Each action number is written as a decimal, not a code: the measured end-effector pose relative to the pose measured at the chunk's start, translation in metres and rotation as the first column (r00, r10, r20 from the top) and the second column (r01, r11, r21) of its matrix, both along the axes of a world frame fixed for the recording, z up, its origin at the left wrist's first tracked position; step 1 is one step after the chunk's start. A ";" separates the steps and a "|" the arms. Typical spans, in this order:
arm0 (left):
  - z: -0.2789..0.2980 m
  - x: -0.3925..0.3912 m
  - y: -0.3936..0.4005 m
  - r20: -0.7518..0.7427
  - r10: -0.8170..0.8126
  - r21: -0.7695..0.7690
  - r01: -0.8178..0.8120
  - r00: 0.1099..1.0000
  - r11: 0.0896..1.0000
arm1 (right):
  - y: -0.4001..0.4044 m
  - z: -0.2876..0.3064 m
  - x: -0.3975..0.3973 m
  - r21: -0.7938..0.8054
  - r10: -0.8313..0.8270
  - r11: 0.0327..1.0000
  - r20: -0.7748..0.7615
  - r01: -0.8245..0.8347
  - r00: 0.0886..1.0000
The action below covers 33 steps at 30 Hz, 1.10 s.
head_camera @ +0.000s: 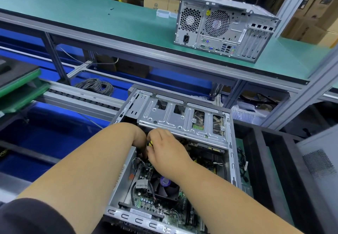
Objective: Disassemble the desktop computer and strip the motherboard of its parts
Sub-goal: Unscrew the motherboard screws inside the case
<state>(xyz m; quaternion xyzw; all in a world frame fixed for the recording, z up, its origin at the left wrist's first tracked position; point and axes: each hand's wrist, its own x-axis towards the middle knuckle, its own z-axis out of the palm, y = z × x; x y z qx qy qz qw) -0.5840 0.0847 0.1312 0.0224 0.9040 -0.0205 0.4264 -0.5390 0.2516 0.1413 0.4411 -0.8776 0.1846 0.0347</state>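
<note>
An open desktop computer case (232, 142) lies on its side in front of me. Its silver drive cage (175, 120) spans the far end. The green motherboard (146, 202) with a black CPU fan (167, 188) shows below. Both hands reach in under the cage's near edge. My left hand (140, 140) bends down into the case, fingers partly hidden. My right hand (164, 148) is closed around a yellow and black cable connector (150, 144), touching my left hand. Thin wires (139, 162) run beneath the hands.
A second, closed computer tower (225, 27) stands on the green upper shelf (91, 14). A coil of grey cable (97, 85) lies behind on the left. A grey side panel (321, 168) leans at the right. Black foam frames (265, 169) flank the case on the right.
</note>
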 end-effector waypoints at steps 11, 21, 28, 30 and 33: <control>0.000 0.000 0.001 -0.006 0.009 0.046 -0.009 1.000 0.999 | 0.000 -0.001 0.001 0.011 0.005 1.000 -0.001 -0.005 1.000; -0.003 0.000 -0.001 0.008 0.051 0.052 -0.051 0.999 0.997 | 0.001 0.001 -0.001 0.081 -0.048 0.995 -0.098 0.056 0.994; 0.003 0.001 0.002 -0.002 0.123 0.062 -0.122 0.992 0.991 | 0.001 0.003 0.001 0.085 -0.084 0.992 -0.105 0.093 0.991; 0.004 0.001 0.002 -0.019 0.148 0.060 -0.147 0.989 0.987 | 0.002 0.003 0.000 0.076 -0.063 0.995 -0.064 0.067 0.996; 0.002 0.001 0.001 0.004 0.188 0.108 -0.187 0.982 0.976 | 0.003 0.004 -0.001 0.018 0.028 0.999 0.069 -0.029 0.997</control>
